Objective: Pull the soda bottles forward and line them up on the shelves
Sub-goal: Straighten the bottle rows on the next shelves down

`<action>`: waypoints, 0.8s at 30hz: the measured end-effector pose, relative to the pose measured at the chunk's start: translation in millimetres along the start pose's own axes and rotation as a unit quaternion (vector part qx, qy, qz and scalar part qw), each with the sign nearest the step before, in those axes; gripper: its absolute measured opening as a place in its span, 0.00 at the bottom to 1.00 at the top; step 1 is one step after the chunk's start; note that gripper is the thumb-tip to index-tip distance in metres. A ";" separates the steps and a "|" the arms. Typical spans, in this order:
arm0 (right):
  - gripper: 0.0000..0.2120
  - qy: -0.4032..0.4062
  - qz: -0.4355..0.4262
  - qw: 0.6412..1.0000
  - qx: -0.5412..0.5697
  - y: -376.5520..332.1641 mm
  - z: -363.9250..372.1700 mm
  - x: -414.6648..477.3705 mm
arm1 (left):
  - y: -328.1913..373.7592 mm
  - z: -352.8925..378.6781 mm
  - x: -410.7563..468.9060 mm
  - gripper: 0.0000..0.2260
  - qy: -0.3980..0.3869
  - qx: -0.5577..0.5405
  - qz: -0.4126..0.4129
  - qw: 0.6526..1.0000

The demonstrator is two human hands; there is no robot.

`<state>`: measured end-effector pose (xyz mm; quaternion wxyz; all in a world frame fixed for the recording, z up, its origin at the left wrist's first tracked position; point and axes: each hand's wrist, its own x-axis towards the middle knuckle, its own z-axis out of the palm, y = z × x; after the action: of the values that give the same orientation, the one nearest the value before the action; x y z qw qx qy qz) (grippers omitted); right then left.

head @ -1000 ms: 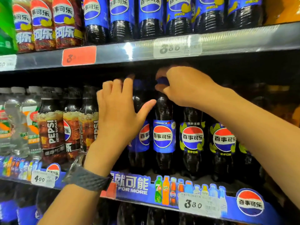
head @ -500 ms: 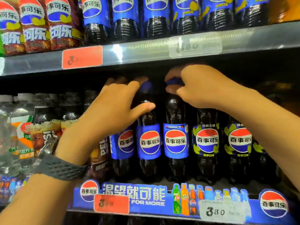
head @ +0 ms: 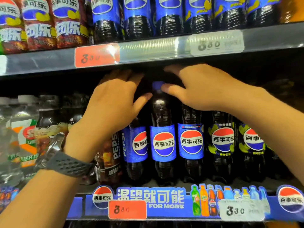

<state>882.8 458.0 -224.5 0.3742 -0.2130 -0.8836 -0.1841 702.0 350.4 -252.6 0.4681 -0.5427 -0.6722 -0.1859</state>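
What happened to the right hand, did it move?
Yes. The right hand slid a little left, away from the lime-label bottle; its thumb now touches the next blue cap.

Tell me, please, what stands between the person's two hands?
In the head view, a dark cola bottle with a blue cap and blue label stands between the left hand and right hand.

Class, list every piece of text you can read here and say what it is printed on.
"百事可乐": blue-label bottle
"PEPSI": brown-label bottle
"渴望就可能 FOR MORE": shelf banner
"380": orange price tag, white price tag
Small print on the white tag: too blurred.
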 end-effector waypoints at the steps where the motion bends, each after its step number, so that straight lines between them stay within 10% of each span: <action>1: 0.30 -0.001 -0.010 1.000 0.002 -7.2 1.4 3.1 | -1.5 0.1 0.0 0.27 0.007 0.023 -0.009 1.000; 24: 0.22 -0.012 -0.046 0.998 0.038 -22.5 16.0 12.3 | -22.0 3.7 -13.5 0.25 0.029 -0.137 0.031 0.990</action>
<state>854.2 449.8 -229.5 0.3626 -0.1600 -0.9031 -0.1653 680.2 338.1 -260.0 0.4145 -0.6163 -0.6095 -0.2772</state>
